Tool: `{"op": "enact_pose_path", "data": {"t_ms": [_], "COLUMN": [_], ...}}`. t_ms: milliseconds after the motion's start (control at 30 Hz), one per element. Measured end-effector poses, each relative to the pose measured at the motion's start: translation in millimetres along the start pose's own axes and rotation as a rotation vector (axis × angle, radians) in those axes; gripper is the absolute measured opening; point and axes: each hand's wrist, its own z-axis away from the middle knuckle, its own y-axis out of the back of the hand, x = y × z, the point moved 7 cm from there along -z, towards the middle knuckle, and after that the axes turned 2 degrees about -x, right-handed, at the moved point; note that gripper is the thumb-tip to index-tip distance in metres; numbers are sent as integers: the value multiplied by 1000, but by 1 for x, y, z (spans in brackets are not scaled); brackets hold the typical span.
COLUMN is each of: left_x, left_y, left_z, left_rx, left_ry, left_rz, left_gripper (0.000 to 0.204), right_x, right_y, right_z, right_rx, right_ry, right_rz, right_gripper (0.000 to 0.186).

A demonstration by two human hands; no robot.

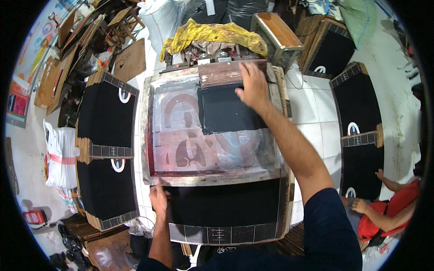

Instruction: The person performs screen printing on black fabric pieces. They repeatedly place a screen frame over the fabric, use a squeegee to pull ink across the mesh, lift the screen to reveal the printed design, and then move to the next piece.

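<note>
A screen-printing frame point(212, 181) lies over a flat board with a black sheet point(221, 203) on it; the sheet's near part shows past the frame. The translucent mesh point(172, 131) carries rounded shapes and reddish stains. My left hand point(159, 198) is at the frame's near left corner, fingers closed on its edge. Near the far edge my right hand point(254, 88) grips a wide wooden squeegee point(219, 75), fingers over the wood and thumb toward me. Right below the squeegee is a black rectangular patch point(230, 108); whether it is ink or a covering I cannot tell.
Black printed sheets stand in stacks at left point(106, 126) and right point(359, 104). A stained yellow cloth point(212, 36) drapes behind the frame, beside a wooden-topped stand point(278, 29). A person in red point(398, 207) sits at the lower right.
</note>
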Motion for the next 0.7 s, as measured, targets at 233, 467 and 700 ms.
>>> {"op": "enact_pose_path", "data": {"t_ms": [233,467,700], "left_x": [4,2,-1], "left_y": [2,1,1], "left_z": [-10,-5,-9], "left_rx": [477,576,571], "left_ry": [-303,-318,-385], "left_rz": [26,-42,-9], "left_gripper": [67,64,59], "right_x": [22,4,13], "right_y": [-57,-26,-62], "right_z": [-64,-55,-46], "right_rx": [-454,-113,-241], "right_ry": [61,51,-19], "right_rz": [111,112,168], "right_gripper": [56,33,25]}}
